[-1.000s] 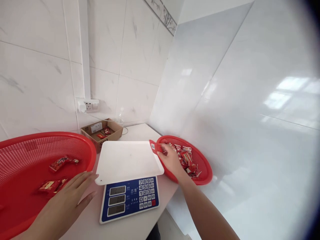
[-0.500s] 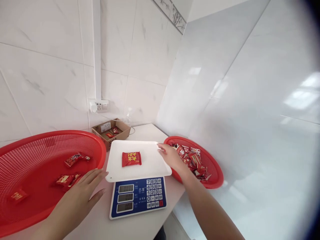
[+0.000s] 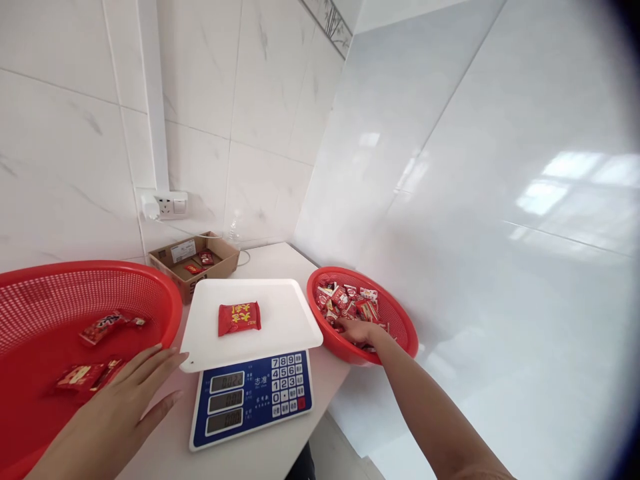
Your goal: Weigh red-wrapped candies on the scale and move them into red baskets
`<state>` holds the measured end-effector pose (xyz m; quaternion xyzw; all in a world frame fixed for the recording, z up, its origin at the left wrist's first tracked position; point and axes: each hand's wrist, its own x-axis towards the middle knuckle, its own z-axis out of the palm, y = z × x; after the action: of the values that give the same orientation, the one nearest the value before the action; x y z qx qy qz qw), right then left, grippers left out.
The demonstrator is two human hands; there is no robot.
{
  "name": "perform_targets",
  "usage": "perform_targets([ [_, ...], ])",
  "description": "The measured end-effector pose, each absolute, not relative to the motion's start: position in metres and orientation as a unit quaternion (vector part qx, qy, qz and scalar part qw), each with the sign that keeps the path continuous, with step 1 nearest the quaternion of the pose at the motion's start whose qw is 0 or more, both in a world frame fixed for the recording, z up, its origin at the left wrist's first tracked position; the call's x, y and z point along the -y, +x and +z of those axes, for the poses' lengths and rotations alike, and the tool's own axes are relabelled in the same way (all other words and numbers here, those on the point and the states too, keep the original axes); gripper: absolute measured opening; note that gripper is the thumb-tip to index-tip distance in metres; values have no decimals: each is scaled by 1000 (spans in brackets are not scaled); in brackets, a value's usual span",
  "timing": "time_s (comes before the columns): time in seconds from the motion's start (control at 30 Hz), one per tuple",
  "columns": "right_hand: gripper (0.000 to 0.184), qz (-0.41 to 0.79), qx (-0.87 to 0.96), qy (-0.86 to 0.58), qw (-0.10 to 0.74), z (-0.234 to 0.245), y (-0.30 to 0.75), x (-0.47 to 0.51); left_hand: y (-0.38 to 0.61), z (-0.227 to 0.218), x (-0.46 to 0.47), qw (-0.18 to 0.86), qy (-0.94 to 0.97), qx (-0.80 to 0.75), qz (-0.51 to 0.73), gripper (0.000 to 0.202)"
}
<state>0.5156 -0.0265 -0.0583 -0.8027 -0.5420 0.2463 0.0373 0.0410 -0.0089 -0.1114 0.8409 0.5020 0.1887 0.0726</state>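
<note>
A red candy packet [image 3: 239, 317] lies on the white pan [image 3: 280, 320] of a blue electronic scale [image 3: 253, 399]. My right hand [image 3: 361, 331] reaches into the small red basket [image 3: 400, 327] full of several red and white candy packets [image 3: 347, 301]; its fingers are down among them and I cannot see whether they hold one. My left hand [image 3: 125, 400] rests flat with fingers spread on the counter, at the rim of the large red basket [image 3: 75, 293], just left of the scale. That basket holds a few packets [image 3: 107, 325].
An open cardboard box [image 3: 194, 263] with a couple of packets stands at the back by the tiled wall, below a wall socket [image 3: 169, 205]. A clear bottle [image 3: 233, 232] stands behind it. The white counter ends just right of the small basket, against a white panel.
A second ago the pan was bare and my right hand held a packet at its edge. The packet now lies on the pan, and my right hand has moved back into the small basket.
</note>
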Motion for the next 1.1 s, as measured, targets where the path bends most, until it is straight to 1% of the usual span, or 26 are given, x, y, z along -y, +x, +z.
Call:
perform_targets([
  [0.1, 61, 310, 536, -784, 37, -55, 514, 28, 40, -115, 8, 71, 841, -502, 190, 47],
  [0.2, 66, 349, 527, -774, 36, -54, 515, 31, 40, -116, 8, 63, 845, -500, 180, 47],
  [0.27, 63, 359, 516, -777, 29, -56, 517, 31, 40, -114, 9, 61, 847, -500, 172, 47],
  [0.33, 56, 360, 507, -782, 25, -59, 519, 29, 40, -112, 10, 67, 846, -500, 170, 47],
  [0.47, 46, 361, 507, -782, 48, -64, 521, 24, 39, -111, 10, 66, 848, -495, 177, 47],
  [0.53, 46, 364, 506, -779, 65, -65, 520, 24, 40, -110, 10, 61, 848, -495, 177, 47],
  [0.67, 55, 376, 498, -777, 86, -66, 520, 27, 43, -106, 10, 54, 845, -505, 167, 47],
  [0.77, 55, 387, 490, -775, 98, -68, 522, 28, 44, -105, 10, 44, 853, -498, 149, 47],
  [0.83, 51, 393, 484, -773, 119, -71, 524, 27, 42, -108, 8, 36, 857, -493, 145, 47],
  [0.93, 50, 399, 466, -770, 177, -74, 526, 25, 39, -114, 5, 35, 860, -491, 135, 49],
  [1.03, 51, 388, 436, -768, 265, -74, 530, 26, 38, -115, 5, 38, 861, -490, 129, 50],
  [1.1, 56, 366, 413, -764, 334, -72, 535, 27, 38, -112, 6, 38, 859, -492, 135, 49],
])
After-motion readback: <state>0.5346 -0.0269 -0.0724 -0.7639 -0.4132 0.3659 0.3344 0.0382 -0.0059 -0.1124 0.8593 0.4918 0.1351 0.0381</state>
